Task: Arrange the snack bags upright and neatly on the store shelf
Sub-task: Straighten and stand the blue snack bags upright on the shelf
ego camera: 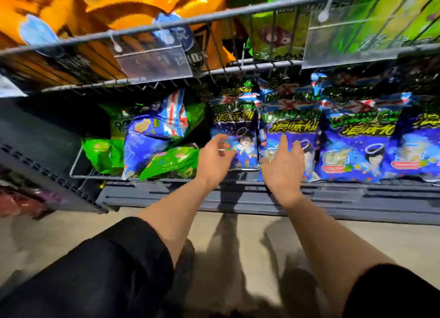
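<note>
Grey store shelving (238, 198) fills the view above a pale floor (238, 246), with two wire-fronted tiers stacked one over the other. On the upper tier, behind a wire rail (214, 20) hung with clear price-tag holders (152, 58), large orange bags (71, 13) sit at the left and bright green bags (357, 20) at the right. The lower tier holds the snack bags being arranged: a row of blue bags (352, 151) with yellow-green lettering stands upright across the middle and right, several deep, their fronts facing outward. At the left end, inside a wire divider (76, 165), the stock is jumbled: one blue bag (147, 141) leans tilted on its side, with green bags (104, 154) lying flat and crooked beneath and beside it. Both bare forearms reach in from black sleeves (107, 270). The left hand (214, 160) is at the front of the leftmost upright blue bag (235, 136), fingers loosely curled with the thumb and forefinger near its lower left edge; whether they actually pinch it cannot be told through the blur. The right hand (283, 165) lies against the next blue bag (292, 132), fingers spread and mostly straight, touching its front face.
</note>
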The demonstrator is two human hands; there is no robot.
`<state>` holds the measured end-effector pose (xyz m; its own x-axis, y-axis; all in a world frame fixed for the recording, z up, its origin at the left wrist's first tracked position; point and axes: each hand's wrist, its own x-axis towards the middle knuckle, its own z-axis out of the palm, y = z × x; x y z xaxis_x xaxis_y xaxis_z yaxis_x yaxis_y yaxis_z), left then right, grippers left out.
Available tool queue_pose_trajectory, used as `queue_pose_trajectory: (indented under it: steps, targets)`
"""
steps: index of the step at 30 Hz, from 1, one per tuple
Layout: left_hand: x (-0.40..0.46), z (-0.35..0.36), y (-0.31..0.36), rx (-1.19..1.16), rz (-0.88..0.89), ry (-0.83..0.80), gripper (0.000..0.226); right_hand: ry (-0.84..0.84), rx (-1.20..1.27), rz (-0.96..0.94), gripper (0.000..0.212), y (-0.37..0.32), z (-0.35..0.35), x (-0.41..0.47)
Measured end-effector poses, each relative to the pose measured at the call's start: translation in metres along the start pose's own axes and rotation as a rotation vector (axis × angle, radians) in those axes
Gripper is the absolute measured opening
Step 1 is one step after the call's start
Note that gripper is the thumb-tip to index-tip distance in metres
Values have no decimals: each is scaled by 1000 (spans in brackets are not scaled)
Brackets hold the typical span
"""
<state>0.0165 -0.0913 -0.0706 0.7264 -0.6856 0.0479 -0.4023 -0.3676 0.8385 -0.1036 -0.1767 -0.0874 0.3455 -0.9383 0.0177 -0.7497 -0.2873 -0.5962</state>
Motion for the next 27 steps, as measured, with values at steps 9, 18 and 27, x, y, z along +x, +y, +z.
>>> queue_pose_trajectory:
  steps: [9, 18, 27]
  targets:
    - [-36, -122, -51, 367, -51, 436, 48, -261, 239, -286, 73, -103, 46, -40]
    - [3, -176, -90, 492, 57, 399, 114, -227, 560, -546, 44, -156, 83, -44]
    - [34, -187, -118, 401, 27, 248, 103, -243, 825, -415, 21, -165, 97, -31]
